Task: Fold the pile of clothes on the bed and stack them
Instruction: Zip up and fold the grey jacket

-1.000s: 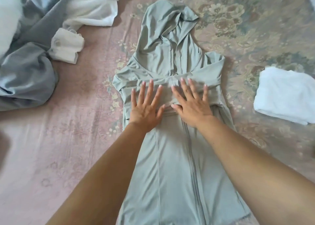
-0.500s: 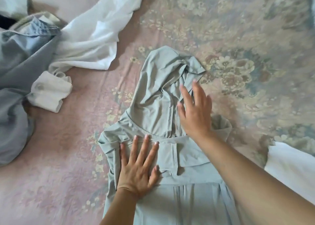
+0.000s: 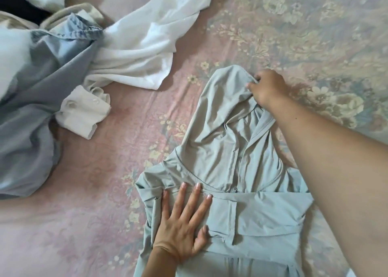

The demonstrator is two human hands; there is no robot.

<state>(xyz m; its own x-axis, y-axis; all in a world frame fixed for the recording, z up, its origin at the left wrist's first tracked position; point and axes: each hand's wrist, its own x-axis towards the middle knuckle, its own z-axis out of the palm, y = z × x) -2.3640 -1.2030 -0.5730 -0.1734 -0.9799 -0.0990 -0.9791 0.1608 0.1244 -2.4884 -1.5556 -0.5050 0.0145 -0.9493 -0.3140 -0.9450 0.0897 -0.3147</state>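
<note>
Here the pale-green hoodie (image 3: 226, 142) lies sleeves-folded; right hand (image 3: 266, 90) pinches its hood, left hand (image 3: 182, 226) presses flat.

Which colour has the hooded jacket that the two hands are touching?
The hooded jacket is pale grey-green, plain, seen in the head view.

Open bed (image 3: 315, 35) lies from 12 to 3 o'clock of the hooded jacket (image 3: 226, 150), and more bare sheet from 7 to 9 o'clock. From 9 to 11 o'clock the way is blocked by a white garment (image 3: 147, 52), its cuff (image 3: 84, 111) and a blue-grey garment (image 3: 31, 100).
</note>
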